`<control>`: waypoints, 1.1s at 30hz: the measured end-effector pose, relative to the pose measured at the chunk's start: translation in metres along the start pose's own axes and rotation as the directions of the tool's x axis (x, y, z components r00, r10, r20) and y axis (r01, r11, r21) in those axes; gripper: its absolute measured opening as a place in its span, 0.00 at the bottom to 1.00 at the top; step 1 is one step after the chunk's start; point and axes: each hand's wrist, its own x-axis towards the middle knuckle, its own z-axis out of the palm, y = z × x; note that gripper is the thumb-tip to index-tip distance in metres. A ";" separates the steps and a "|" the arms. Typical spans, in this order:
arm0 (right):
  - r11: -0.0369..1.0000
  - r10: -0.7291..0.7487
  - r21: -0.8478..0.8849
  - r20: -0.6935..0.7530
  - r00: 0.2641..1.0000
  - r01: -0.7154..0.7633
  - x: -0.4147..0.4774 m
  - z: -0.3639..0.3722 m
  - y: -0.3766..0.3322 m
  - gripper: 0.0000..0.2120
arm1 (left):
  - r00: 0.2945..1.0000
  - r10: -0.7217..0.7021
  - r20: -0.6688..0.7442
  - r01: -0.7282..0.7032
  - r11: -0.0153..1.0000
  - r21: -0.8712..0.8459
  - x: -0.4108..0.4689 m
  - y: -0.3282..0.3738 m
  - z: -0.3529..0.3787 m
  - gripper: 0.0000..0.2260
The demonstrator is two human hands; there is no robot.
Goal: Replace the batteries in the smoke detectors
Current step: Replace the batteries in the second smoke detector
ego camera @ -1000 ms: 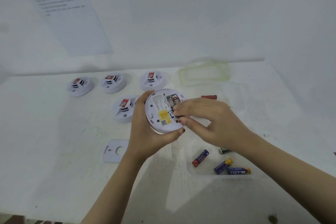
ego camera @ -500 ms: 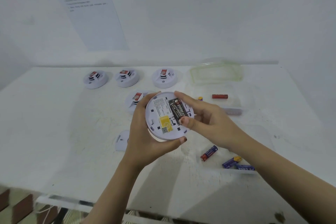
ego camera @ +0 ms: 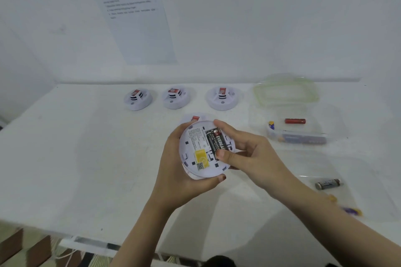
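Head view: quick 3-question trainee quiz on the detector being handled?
1. True or false: the held smoke detector has its battery bay facing the camera.
2. How many detectors stand in the back row?
3. The right hand touches: A) black battery B) red battery C) lid

Key: 1 true; 2 three; 3 A. The left hand cradles the detector.

Paper sheet (ego camera: 138, 21): taped to the white wall, far beyond the grip, printed lines too blurred to read.
Bench (ego camera: 76, 158): white, scuffed surface, spreading under and around the grip.
Clear lid (ego camera: 286, 91): green-edged, lying flat beyond and right of the grip.
Floor (ego camera: 26, 251): brown tiles below the bench's near edge.
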 end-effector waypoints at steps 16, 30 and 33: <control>0.947 -0.018 -0.320 0.023 1.000 0.024 0.033 0.096 0.040 0.26 | 0.996 0.007 0.091 -0.015 0.997 0.079 -0.003 -0.051 -0.096 0.38; 0.496 -0.153 -0.868 -0.093 0.984 -0.004 0.009 0.094 0.070 0.34 | 0.939 -0.152 0.308 0.146 0.988 0.042 -0.001 -0.109 -0.149 0.44; 0.667 -0.191 -0.745 -0.209 0.959 -0.030 0.013 0.112 0.068 0.34 | 0.927 -0.146 0.344 0.150 0.989 0.014 0.003 -0.114 -0.154 0.44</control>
